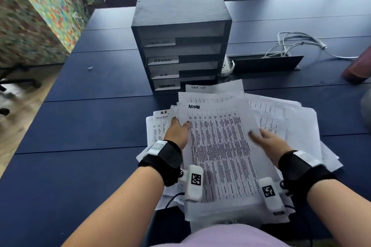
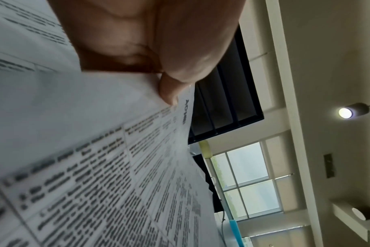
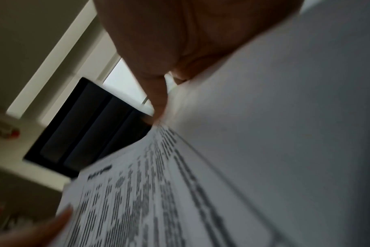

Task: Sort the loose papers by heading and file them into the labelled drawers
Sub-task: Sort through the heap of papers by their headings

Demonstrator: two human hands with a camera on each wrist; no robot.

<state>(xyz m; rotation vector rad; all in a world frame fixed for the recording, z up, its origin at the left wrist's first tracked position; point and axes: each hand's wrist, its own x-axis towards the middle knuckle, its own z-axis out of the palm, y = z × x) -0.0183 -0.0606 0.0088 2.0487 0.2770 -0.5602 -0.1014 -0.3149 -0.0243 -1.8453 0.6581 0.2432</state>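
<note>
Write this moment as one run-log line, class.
stage: sorting | left hand: grips white printed sheet headed ADMIN | right hand: grips same sheet | dark four-slot drawer unit: ADMIN slot empty

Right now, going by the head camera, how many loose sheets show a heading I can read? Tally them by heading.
ADMIN sheet: 1
TASK LIST sheet: 1
H.R. sheet: 1
SECURITY sheet, heading partly covered: 1
Total: 4 readable headings. The headings on the other sheets in the pile are hidden.
</note>
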